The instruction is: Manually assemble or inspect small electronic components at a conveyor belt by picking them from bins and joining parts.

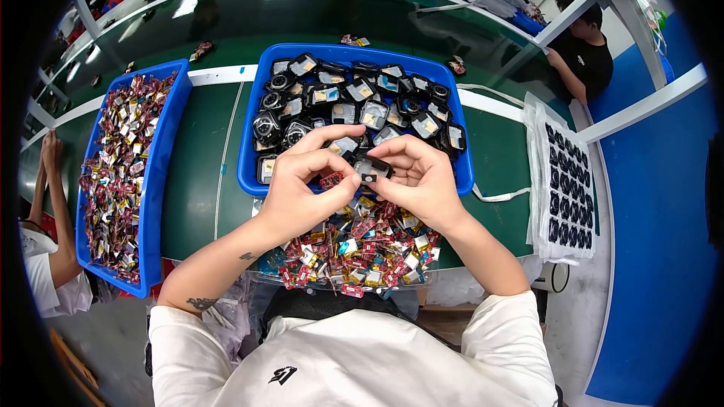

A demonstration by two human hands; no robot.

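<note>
Above the near edge of a blue tray, my two hands work close together. My left hand is closed, thumb and fingertips pinching a small red circuit board. My right hand grips a black watch case, its hollow side showing, between thumb and fingers. The tray holds many similar black cases, some with grey and yellowish parts inside. Beneath my hands lies a heap of red circuit boards with silver and yellow pieces attached.
A long blue bin of circuit boards stands at left. White trays with rows of round black parts lie at right. A green conveyor carrying scattered parts runs beyond a white rail. Co-workers sit at left and far right.
</note>
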